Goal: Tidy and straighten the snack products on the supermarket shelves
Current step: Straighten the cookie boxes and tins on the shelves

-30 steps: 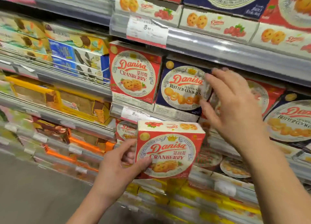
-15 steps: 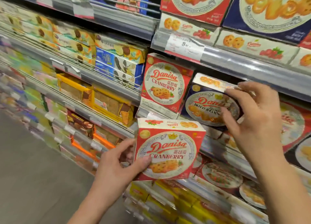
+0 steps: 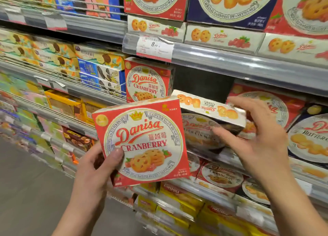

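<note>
The left hand (image 3: 92, 171) gripped a red Danisa Cranberry box (image 3: 142, 143) at its lower left edge, thumb pressed on the front face, fingers hidden behind. Just right of it, the right hand (image 3: 255, 138) clasped a blue butter cookie box (image 3: 209, 115), tilted forward at the shelf (image 3: 248, 65) opening, fingers over its top, thumb below.

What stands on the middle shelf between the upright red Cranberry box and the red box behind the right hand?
Head view: a dark gap, with the tipped butter cookies box below it.

Head cam, close, down toward shelves (image 3: 248, 63)
</note>
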Tool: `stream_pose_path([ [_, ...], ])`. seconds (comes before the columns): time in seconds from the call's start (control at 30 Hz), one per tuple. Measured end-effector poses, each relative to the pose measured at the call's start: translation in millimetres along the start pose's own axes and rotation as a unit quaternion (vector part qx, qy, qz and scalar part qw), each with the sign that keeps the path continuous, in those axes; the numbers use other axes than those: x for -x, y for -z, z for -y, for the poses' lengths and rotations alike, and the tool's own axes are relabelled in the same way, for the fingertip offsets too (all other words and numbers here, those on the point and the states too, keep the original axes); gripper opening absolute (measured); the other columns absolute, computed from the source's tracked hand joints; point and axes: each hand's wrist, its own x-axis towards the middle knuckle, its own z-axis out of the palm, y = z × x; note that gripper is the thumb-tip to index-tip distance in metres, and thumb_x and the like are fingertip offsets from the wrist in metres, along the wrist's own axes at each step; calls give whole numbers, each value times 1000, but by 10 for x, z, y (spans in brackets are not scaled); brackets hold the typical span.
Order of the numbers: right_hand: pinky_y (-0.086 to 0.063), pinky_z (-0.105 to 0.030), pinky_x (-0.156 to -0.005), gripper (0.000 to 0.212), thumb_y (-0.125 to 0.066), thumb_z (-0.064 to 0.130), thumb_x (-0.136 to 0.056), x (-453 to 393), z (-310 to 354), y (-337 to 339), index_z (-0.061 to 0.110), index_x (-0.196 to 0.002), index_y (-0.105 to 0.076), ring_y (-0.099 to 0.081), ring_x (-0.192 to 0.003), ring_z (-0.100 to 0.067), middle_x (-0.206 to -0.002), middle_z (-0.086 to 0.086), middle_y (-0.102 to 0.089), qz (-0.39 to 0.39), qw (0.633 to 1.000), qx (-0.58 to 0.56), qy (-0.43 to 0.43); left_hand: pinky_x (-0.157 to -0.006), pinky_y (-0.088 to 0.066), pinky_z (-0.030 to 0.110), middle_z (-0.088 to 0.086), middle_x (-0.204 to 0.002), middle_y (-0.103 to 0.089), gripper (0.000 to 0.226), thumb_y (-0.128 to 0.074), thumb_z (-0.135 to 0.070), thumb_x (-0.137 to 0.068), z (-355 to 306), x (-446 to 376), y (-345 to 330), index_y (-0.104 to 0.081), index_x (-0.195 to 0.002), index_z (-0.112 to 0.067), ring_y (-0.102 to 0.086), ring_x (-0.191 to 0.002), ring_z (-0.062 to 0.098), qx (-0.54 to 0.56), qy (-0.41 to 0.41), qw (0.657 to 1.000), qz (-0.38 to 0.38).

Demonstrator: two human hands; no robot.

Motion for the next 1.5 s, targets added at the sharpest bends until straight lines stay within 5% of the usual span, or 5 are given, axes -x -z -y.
stream_pose_path([
  [0.13,-54,-44,-99,61,-83,32,-71,272,8,67,35,-127,-59,-62,-120,-15,-127,13,-62,-12,979,-168,-113,-85,-59,58,20,-116,-73,89,-90,-67,-55,-31,-20,-59,-68,-121,-11,-71,-104,42,12,-1,1000,-14],
  [0.4,-47,-9,-93,70,-92,38,-55,666,-187,297,54,-117,-65,-60,-118,5,-120,24,-67,185,927,-221,-241,-88,-60,36,8,-120,-74,82,-84,-70,-61,60,-38,-295,-67,-121,-17,-70,-113,28,-18,-25,1000,-6],
  [0.7,-57,-23,-88,69,-95,35,-57,944,-203,256,18,-120,-70,-67,-117,-14,-123,1,-72,1,859,-412,-304,-64,-57,31,4,-97,-78,47,-82,-63,-64,272,82,-677,-73,-97,-31,-71,-81,21,-110,3,990,92],
  [1.23,-60,-37,-83,52,-94,36,-63,1119,-249,446,20,-98,-61,-66,-119,-29,-134,-5,-67,49,843,-434,-314,-53,-45,9,-10,-74,-74,58,-78,-82,-43,265,179,-1034,-77,-80,-37,-66,-65,-1,-82,101,963,236],
  [1.5,-56,-47,-99,56,-95,50,-58,1143,-291,294,27,-98,-64,-64,-125,-22,-137,0,-64,79,880,-376,-281,-96,-49,28,-30,-136,-56,83,-74,-70,-68,72,-35,-993,-40,-142,-52,-55,-125,-2,-313,-59,930,182],
])
